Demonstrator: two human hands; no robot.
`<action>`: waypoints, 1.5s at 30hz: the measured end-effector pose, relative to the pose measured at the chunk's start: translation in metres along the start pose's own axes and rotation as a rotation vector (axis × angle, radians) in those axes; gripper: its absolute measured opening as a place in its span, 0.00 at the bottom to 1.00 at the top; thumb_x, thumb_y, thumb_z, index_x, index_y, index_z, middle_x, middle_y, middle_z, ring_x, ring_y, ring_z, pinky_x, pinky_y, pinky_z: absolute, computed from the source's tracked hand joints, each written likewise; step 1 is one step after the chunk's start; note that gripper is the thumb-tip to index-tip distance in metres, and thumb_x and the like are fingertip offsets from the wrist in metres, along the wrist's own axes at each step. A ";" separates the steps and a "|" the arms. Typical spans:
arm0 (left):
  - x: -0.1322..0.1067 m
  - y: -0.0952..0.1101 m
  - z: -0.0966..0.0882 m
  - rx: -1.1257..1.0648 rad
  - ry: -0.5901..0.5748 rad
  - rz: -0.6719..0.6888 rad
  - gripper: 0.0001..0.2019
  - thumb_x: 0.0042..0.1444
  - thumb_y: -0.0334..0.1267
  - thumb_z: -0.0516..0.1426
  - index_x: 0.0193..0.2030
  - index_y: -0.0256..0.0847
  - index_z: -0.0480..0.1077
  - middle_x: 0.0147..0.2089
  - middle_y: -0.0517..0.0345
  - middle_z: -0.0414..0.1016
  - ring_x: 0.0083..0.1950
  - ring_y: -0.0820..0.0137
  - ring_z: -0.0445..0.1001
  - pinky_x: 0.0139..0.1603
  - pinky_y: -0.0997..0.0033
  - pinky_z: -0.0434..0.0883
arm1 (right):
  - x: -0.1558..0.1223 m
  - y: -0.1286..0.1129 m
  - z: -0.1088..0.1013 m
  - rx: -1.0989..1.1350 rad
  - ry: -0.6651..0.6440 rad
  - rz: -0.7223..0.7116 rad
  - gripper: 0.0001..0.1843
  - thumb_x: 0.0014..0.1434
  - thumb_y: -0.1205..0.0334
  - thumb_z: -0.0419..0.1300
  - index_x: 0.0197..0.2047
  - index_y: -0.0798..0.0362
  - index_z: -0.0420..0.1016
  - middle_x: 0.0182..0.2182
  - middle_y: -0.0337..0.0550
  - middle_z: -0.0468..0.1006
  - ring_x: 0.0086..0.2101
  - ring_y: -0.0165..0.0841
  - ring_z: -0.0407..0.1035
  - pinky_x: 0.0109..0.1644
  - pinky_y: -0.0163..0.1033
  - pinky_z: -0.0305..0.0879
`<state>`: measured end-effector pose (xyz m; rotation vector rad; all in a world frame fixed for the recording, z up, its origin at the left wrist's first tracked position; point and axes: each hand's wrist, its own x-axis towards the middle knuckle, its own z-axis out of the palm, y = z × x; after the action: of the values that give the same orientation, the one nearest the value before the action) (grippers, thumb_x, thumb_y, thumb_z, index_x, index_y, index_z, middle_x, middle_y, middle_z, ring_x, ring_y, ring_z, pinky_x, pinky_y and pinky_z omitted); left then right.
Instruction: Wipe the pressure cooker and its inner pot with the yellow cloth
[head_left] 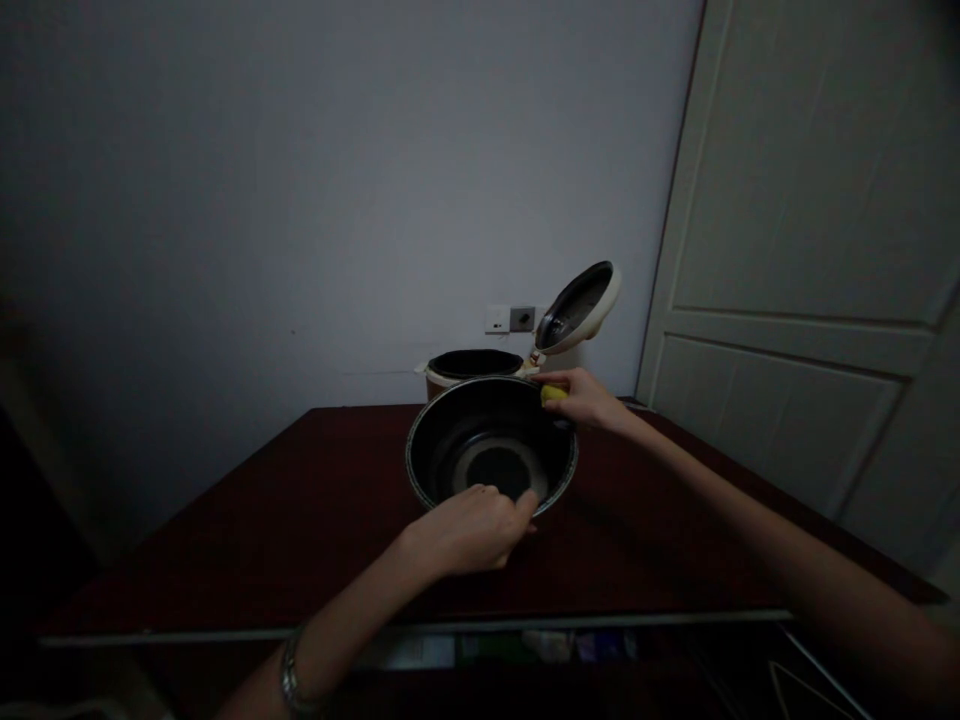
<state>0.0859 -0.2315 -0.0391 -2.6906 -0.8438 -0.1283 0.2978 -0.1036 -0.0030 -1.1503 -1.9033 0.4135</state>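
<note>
A black inner pot (499,420) with a pale metallic rim is tilted toward me above the dark red table, its inside showing a lighter ring around the bottom. My left hand (476,530) is closed on the near rim, thumb over the edge. At the far right side of the rim, my right hand (589,400) pinches a small yellow sponge (553,394) against the pot's wall. Part of the sponge is hidden by the fingers. Just behind the pot stands a rice cooker (439,383), its body partly covered by the pot and its lid (581,308) raised.
The dark red table (300,510) reaches back to a pale wall with a socket (497,319) and a grey switch plate (522,319). A panelled door (795,300) stands to the right. Below the table's front edge, several items lie in shadow on a shelf.
</note>
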 end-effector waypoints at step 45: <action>0.028 -0.026 0.030 -0.088 -0.194 0.086 0.10 0.57 0.40 0.52 0.44 0.38 0.66 0.34 0.49 0.77 0.32 0.61 0.76 0.27 0.70 0.65 | -0.043 0.100 0.035 0.018 0.067 0.231 0.29 0.48 0.58 0.62 0.53 0.60 0.68 0.48 0.54 0.74 0.46 0.40 0.70 0.50 0.43 0.65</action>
<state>0.0939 -0.1857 -0.0555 -2.8514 -0.7912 0.1204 0.3346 -0.0825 -0.1092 -1.3603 -1.7124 0.5105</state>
